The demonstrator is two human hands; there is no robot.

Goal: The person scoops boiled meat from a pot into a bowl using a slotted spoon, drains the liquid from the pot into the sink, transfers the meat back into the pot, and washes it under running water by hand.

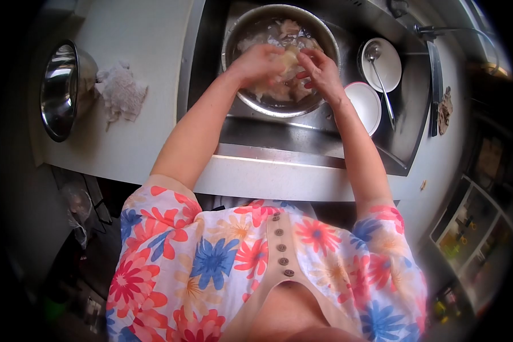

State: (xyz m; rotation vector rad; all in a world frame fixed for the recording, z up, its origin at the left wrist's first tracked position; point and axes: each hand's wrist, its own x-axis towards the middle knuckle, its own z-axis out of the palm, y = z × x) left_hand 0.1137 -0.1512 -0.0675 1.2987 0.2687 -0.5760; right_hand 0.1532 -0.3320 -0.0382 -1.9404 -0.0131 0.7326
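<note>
In the sink, a round metal basin holds water and several pale pink pieces of raw meat. Over its middle, my left hand is closed on a pale yellowish piece of raw meat, slightly blurred. My right hand meets the same piece from the other side, its thumb and forefinger at the edge and its other fingers curled. Part of the piece is hidden by my fingers.
Right of the basin in the sink are a white bowl with a metal ladle and a pink-rimmed bowl. A steel bowl and crumpled white cloth lie on the left counter. A faucet stands at the upper right.
</note>
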